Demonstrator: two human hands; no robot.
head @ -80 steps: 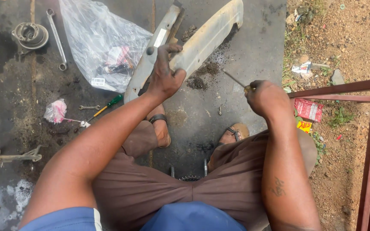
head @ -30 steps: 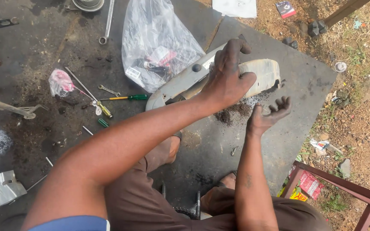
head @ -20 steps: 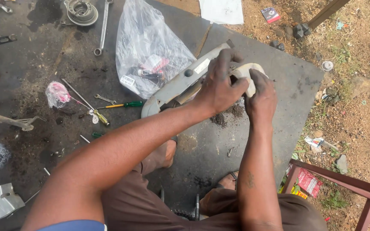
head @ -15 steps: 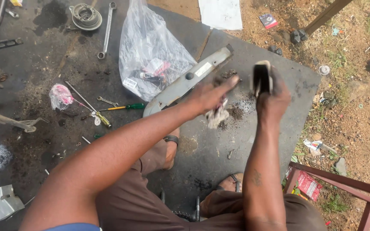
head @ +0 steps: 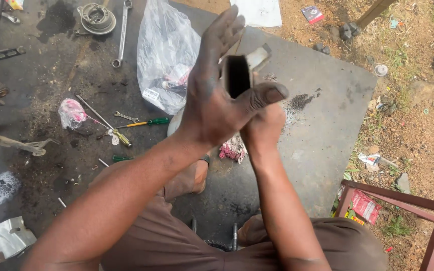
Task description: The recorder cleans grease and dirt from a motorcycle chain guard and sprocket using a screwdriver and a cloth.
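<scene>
I hold a long hollow metal part (head: 237, 75) raised end-on toward the camera, so its dark rectangular opening faces me. My left hand (head: 212, 100) lies against its left side with fingers stretched upward and the thumb pressed across the front. My right hand (head: 265, 131) grips the part from below and is mostly hidden behind the left thumb. Both hands are smeared with black grime. A pink and white rag (head: 233, 148) lies on the dark sheet (head: 322, 145) just under the hands.
A clear plastic bag (head: 164, 55) of small parts lies behind the hands. Screwdrivers (head: 149, 121), a wrench (head: 121, 35), a round metal housing (head: 95, 17) and a pink bundle (head: 71, 111) are scattered left. Loose dark dirt (head: 302, 102) sits right. A red metal frame (head: 403, 200) stands lower right.
The metal part lay flat on the sheet under my left hand. Both hands have lifted it and turned it upright, its open end toward me. Dirt lies where it rested.
</scene>
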